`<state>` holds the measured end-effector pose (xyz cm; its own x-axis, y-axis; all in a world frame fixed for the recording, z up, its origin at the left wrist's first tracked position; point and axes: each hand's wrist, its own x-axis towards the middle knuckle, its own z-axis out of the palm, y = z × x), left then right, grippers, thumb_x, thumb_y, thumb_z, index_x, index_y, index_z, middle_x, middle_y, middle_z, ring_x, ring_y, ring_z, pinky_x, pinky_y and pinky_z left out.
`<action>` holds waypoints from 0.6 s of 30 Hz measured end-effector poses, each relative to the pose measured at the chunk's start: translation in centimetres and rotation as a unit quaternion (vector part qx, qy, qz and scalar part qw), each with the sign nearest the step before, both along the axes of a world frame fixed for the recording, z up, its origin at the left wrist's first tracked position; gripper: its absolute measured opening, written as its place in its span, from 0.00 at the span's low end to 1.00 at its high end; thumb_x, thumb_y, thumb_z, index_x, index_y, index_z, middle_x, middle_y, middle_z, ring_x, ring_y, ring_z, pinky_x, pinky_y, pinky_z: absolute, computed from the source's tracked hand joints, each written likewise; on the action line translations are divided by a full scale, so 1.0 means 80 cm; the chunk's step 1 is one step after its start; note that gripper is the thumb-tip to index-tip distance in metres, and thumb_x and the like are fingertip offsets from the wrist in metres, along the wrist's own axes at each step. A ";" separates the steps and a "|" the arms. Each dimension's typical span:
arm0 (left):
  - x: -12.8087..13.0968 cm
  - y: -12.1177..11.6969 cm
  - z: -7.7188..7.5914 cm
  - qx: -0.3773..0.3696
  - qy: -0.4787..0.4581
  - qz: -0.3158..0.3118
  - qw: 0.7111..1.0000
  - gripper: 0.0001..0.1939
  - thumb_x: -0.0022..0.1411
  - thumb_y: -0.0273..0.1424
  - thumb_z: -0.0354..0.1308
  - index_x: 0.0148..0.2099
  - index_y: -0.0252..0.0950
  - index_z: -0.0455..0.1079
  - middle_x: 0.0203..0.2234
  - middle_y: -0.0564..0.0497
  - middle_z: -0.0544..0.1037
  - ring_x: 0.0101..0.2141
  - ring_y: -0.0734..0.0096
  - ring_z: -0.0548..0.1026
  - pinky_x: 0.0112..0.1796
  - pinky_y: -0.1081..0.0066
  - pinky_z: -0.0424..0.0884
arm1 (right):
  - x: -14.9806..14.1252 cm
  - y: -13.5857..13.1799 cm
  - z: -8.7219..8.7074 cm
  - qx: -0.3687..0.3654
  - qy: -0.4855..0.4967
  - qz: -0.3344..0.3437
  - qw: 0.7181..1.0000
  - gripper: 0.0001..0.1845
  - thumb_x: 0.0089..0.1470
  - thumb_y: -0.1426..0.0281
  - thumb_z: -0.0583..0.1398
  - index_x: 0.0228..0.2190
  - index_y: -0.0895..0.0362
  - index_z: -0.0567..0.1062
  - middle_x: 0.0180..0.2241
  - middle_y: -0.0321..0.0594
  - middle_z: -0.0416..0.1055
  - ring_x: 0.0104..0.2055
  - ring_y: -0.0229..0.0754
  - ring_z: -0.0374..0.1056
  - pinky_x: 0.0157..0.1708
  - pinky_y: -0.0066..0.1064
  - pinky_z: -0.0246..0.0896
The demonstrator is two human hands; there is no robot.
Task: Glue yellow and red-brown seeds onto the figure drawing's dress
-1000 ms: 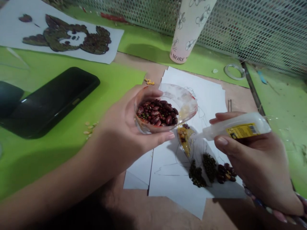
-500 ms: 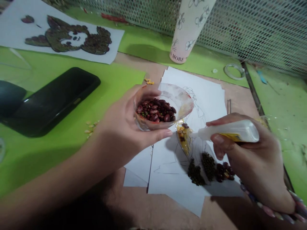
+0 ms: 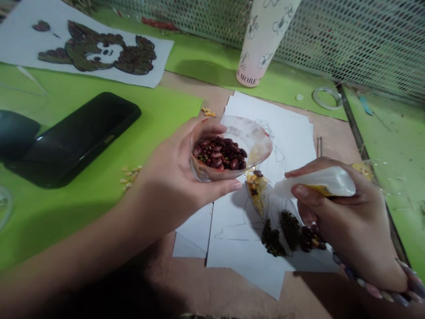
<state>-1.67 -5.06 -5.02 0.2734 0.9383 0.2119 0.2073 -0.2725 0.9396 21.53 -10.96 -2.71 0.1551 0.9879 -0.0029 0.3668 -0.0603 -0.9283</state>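
My left hand (image 3: 175,173) cradles a transparent plastic cup (image 3: 255,144), tilted toward me, with dark red speckled beans (image 3: 219,155) inside. My right hand (image 3: 345,217) grips a white glue bottle (image 3: 318,182), its nozzle tip pointing left just above a white paper sheet (image 3: 239,248). A pencil outline on that sheet holds stuck-on patches of yellow kernels (image 3: 256,192), small dark green seeds (image 3: 290,230) and red beans (image 3: 310,239). The cup hides part of the drawing.
A black smartphone (image 3: 73,139) lies on the green mat (image 3: 99,110) with scattered kernels (image 3: 129,177) near it. Behind stand a finished seed picture (image 3: 96,53), a flowered tumbler (image 3: 265,40) and a tape roll (image 3: 327,98), before a metal mesh (image 3: 358,40).
My right hand has turned the glue bottle so its yellow label is mostly hidden, and has lowered it toward the paper. The cup stays in my left hand.
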 end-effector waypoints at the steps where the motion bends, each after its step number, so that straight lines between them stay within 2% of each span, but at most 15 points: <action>1: 0.000 0.001 0.000 0.006 0.002 -0.004 1.000 0.27 0.47 0.29 0.75 0.50 0.44 0.72 0.51 0.50 0.76 0.56 0.54 0.74 0.57 0.54 0.74 | 0.000 0.000 0.000 0.000 0.003 -0.001 1.000 0.06 0.50 0.65 0.70 0.30 0.51 0.80 0.14 0.29 0.64 0.12 0.31 0.58 0.09 0.23 0.48; 6: -0.001 0.002 0.001 0.009 0.009 -0.005 1.000 0.26 0.47 0.29 0.74 0.49 0.44 0.72 0.51 0.51 0.76 0.55 0.54 0.74 0.57 0.54 0.74 | 0.000 -0.001 -0.002 0.000 0.026 -0.009 1.000 0.05 0.50 0.66 0.70 0.31 0.51 0.81 0.14 0.27 0.62 0.12 0.31 0.59 0.09 0.23 0.49; 11: 0.000 0.001 0.001 0.008 0.013 -0.004 1.000 0.28 0.47 0.29 0.74 0.50 0.41 0.70 0.52 0.49 0.75 0.55 0.56 0.74 0.58 0.54 0.73 | -0.002 -0.001 -0.006 0.002 0.024 -0.009 1.000 0.05 0.49 0.66 0.70 0.30 0.51 0.81 0.16 0.28 0.64 0.12 0.30 0.58 0.09 0.23 0.50; 18: -0.001 0.000 -0.001 -0.005 -0.006 -0.004 1.000 0.26 0.48 0.28 0.73 0.50 0.43 0.70 0.51 0.49 0.75 0.55 0.54 0.74 0.57 0.54 0.74 | -0.001 -0.002 -0.005 0.007 0.021 -0.014 1.000 0.04 0.50 0.67 0.70 0.30 0.51 0.81 0.17 0.27 0.65 0.12 0.30 0.59 0.09 0.22 0.51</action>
<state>-1.74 -5.07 -5.10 0.2781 0.9383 0.2055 0.1945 -0.2645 0.9446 21.42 -11.09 -3.13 0.1822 0.9832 0.0044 0.3268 -0.0564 -0.9434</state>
